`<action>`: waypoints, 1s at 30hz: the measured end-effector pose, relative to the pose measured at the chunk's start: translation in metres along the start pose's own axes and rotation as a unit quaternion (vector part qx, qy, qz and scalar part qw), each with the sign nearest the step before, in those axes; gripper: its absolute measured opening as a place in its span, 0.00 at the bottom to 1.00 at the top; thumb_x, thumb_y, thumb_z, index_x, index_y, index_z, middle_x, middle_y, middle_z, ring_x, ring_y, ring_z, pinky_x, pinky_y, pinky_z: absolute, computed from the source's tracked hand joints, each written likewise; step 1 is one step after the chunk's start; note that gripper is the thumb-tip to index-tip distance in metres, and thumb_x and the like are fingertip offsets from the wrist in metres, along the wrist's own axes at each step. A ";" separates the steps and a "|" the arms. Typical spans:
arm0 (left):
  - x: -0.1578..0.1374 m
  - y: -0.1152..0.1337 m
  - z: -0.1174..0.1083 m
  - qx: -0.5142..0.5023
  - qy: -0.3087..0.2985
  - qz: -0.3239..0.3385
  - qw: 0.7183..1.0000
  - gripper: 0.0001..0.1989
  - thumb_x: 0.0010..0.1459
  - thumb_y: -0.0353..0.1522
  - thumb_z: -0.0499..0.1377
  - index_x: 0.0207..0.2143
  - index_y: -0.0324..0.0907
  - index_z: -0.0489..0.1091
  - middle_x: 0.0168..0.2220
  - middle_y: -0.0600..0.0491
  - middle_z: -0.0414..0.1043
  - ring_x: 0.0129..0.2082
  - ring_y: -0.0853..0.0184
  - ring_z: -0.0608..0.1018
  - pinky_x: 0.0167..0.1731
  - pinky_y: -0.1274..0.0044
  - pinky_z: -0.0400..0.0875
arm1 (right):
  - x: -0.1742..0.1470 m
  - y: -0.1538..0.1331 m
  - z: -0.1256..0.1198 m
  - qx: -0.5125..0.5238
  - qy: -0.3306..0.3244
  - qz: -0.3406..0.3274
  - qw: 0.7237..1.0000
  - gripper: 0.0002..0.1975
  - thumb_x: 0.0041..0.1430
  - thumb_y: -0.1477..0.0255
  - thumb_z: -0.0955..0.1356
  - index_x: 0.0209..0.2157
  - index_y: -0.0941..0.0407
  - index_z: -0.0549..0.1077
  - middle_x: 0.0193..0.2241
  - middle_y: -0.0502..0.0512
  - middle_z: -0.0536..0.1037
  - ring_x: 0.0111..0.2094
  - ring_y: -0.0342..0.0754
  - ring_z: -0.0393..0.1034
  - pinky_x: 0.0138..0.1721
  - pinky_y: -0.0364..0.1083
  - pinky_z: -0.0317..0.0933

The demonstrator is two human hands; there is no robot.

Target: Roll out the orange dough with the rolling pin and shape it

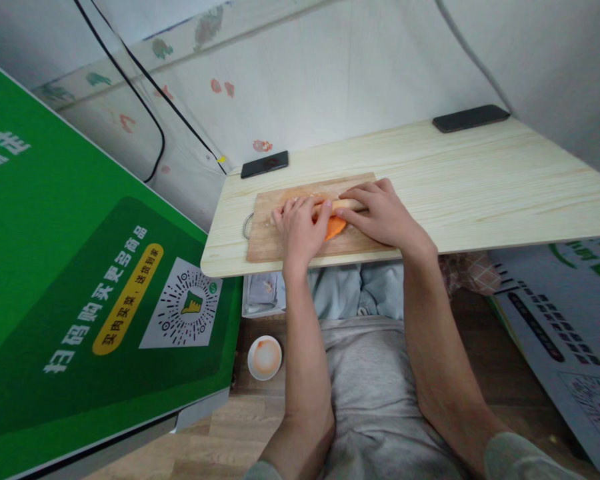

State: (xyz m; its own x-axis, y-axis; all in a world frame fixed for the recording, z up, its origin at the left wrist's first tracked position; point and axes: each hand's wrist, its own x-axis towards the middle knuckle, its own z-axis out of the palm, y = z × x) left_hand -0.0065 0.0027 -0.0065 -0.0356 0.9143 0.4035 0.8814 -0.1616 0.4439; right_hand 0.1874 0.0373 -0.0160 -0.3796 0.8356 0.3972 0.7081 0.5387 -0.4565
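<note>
A pale wooden rolling pin [347, 205] lies across a flat orange piece of dough [336, 229] on the wooden cutting board [265, 250]. My left hand [300, 223] rests over the pin's left part, its fingers curled on it and thumb near the dough. Over the right end is my right hand [383, 212], with fingers bent across the pin and thumb beside the dough. Both hands cover much of the pin, and part of the dough is hidden beneath it.
The board lies on a light wood-grain table [505, 180]. Two dark phones, one at the back left [265, 164] and one at the back right [471, 119], lie by the wall. A green panel [55, 233] stands at left. A white bowl [265, 358] sits below the table.
</note>
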 end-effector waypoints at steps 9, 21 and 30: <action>0.000 0.000 0.000 0.001 -0.006 0.001 1.000 0.15 0.79 0.43 0.57 0.48 0.50 0.82 0.56 0.51 0.85 0.60 0.54 0.78 0.64 0.59 0.60 | 0.001 -0.001 0.001 0.002 0.010 0.003 1.000 0.27 0.75 0.48 0.65 0.59 0.51 0.84 0.55 0.66 0.82 0.59 0.72 0.66 0.62 0.69 0.63; 0.001 -0.001 0.001 0.004 -0.011 0.000 1.000 0.16 0.79 0.44 0.55 0.50 0.50 0.82 0.56 0.51 0.85 0.60 0.54 0.77 0.65 0.59 0.60 | 0.001 0.000 0.003 0.008 0.019 0.004 1.000 0.28 0.75 0.47 0.64 0.58 0.50 0.85 0.56 0.65 0.83 0.59 0.72 0.66 0.62 0.70 0.63; 0.001 0.000 0.000 0.011 -0.010 -0.001 1.000 0.16 0.79 0.44 0.55 0.49 0.51 0.82 0.56 0.52 0.85 0.60 0.54 0.77 0.64 0.59 0.60 | 0.003 0.001 0.005 0.014 0.028 0.002 1.000 0.27 0.75 0.48 0.65 0.57 0.49 0.85 0.55 0.63 0.83 0.60 0.72 0.66 0.62 0.70 0.62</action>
State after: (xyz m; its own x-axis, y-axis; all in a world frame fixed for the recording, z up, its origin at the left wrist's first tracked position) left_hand -0.0067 0.0035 -0.0068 -0.0274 0.9217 0.3870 0.8919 -0.1523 0.4258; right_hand 0.1842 0.0405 -0.0191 -0.3429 0.8303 0.4393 0.6923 0.5395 -0.4793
